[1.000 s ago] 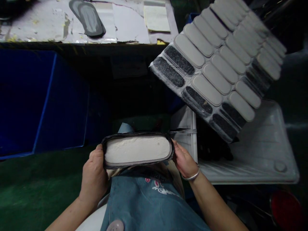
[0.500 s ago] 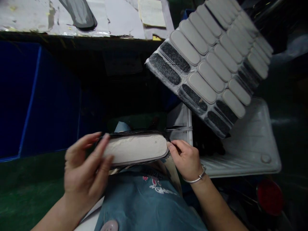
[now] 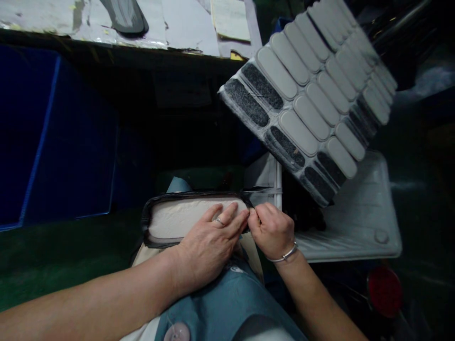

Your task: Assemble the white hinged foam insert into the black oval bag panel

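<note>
In front of my body lies a long oval pale panel (image 3: pixel 174 218) with rounded ends, set inside a black fabric rim (image 3: pixel 144 222) that stands up around it. My left hand (image 3: pixel 213 241) rests on the panel's right half, fingers stretched out toward the right end, a ring on one finger. My right hand (image 3: pixel 270 229), with a bracelet at the wrist, is closed in a pinch on the black rim at the right end. The fingertips of both hands almost meet there. My left palm and forearm cover part of the panel's near edge.
To the upper right, a board (image 3: pixel 258 128) carries rows of pale oval pieces (image 3: pixel 300 132) above a grey-white plastic crate (image 3: pixel 369 227). A large blue bin (image 3: pixel 71 142) stands at left. A paper-covered table (image 3: pixel 185 28) holds a grey flat piece (image 3: pixel 130 21). A red round object (image 3: pixel 384 291) is lower right.
My left hand has moved from the panel's left end to lie flat on its right half. The black rim now shows around the left end. My right hand keeps its pinch at the right end.
</note>
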`<state>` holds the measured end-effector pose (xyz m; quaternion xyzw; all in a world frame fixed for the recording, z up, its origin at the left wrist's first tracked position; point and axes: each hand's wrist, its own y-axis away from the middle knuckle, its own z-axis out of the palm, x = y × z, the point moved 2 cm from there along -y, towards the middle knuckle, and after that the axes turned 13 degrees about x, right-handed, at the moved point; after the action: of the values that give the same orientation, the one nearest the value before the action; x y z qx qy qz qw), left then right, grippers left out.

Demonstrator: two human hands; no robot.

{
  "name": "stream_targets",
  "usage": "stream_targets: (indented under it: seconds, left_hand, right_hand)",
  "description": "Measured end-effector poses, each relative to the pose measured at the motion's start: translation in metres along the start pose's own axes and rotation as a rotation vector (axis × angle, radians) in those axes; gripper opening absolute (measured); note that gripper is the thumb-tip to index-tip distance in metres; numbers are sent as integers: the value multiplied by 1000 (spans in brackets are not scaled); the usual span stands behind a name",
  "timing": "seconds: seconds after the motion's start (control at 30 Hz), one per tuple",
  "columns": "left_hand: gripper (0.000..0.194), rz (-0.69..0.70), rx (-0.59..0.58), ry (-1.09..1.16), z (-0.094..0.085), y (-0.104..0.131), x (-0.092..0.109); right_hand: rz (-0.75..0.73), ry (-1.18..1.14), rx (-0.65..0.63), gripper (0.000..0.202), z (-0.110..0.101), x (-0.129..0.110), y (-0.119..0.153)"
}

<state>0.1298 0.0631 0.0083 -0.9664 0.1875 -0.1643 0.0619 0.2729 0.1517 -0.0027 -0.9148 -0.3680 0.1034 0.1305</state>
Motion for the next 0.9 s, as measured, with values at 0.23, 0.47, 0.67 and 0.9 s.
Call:
stream_targets:
  seconds: [0.23, 0.47, 0.67, 0.9]
  left_hand:
    - [37, 39, 4, -34, -2, -4, 1]
    - [31, -32, 6, 13, 3, -6, -1]
    - [29, 3, -7, 62, -1, -3, -1]
    - [29, -10, -8, 99, -1, -3, -3]
  right_hand:
    - [-48, -55, 17, 31, -7, -2, -10]
    - [583, -1005, -186, 32, 9, 13, 10]
    - [945, -1172, -103, 41, 54, 10, 29]
    - [884, -1240, -290, 55, 53, -11, 28]
